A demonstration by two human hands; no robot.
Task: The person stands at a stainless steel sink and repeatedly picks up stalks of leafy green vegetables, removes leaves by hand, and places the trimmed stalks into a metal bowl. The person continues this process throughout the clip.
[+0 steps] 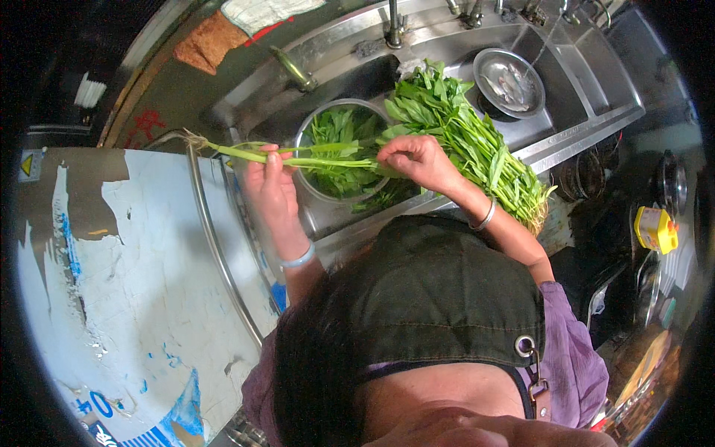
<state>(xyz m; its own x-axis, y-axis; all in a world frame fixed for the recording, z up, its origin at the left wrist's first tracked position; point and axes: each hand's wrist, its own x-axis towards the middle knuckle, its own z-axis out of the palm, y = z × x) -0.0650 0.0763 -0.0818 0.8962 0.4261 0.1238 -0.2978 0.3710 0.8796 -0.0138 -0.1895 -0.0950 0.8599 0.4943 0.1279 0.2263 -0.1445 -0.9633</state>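
Between the fingers and thumb of my left hand are the green stems of a leafy vegetable, with pale roots pointing left. My right hand has its fingers bent together at the leafy end of these stems; its fingertips partly hide what they pinch. Below the stems, a round bowl in the sink contains loose green leaves. Beyond my right hand lies a large bunch of the same leafy greens across the sink divider and front edge, its roots toward me.
A metal bowl with small, silvery pieces, possibly fish, stands in the right basin. Faucets line the sink's back. At left is a worn, pale-blue panel with a metal bar handle. A yellow container stands at right.
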